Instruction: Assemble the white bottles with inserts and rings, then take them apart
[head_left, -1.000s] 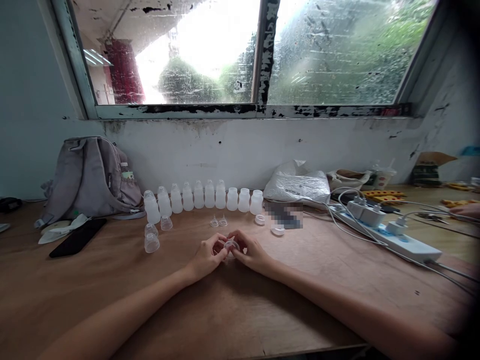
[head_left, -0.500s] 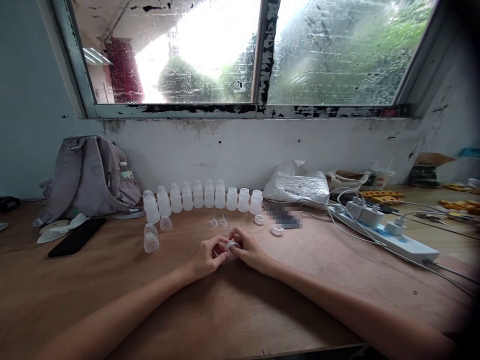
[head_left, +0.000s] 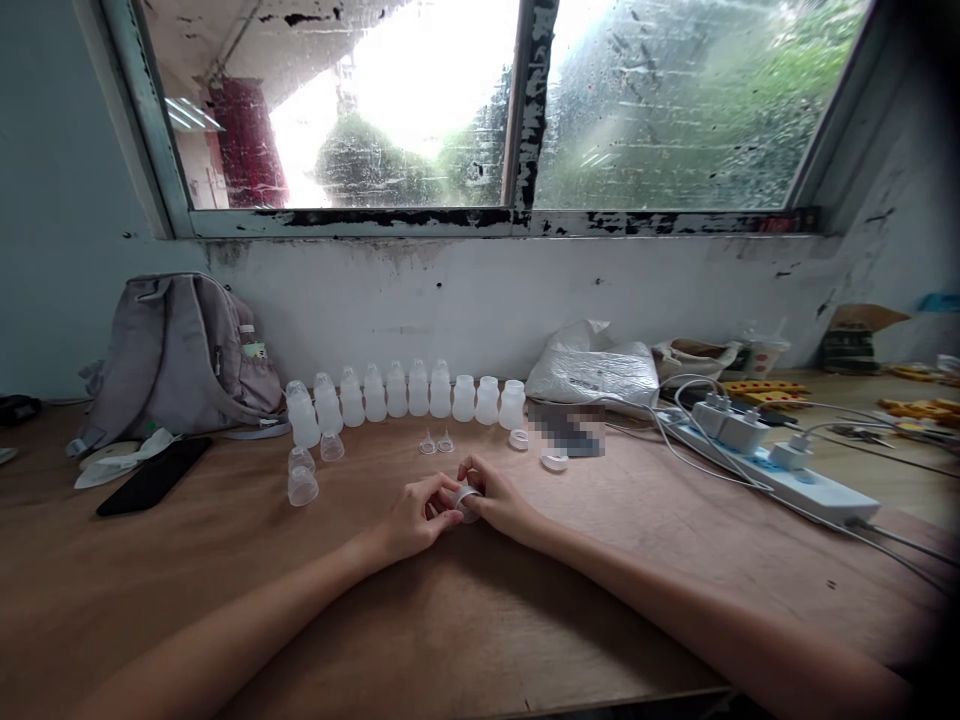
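L hand [head_left: 418,516], R hand [head_left: 501,502], clr ring [head_left: 465,492] btwn

Before two teats [head_left: 445,446] is a ring [head_left: 465,491]; behind them, bottles [head_left: 397,395]; left, a backpack [head_left: 176,345]; right, a power strip [head_left: 821,492].

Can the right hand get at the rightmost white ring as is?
Probably yes: nothing visible stands between the right hand and the rightmost white ring. Its grip is occupied by a translucent piece, though, so it would likely have to let go first.
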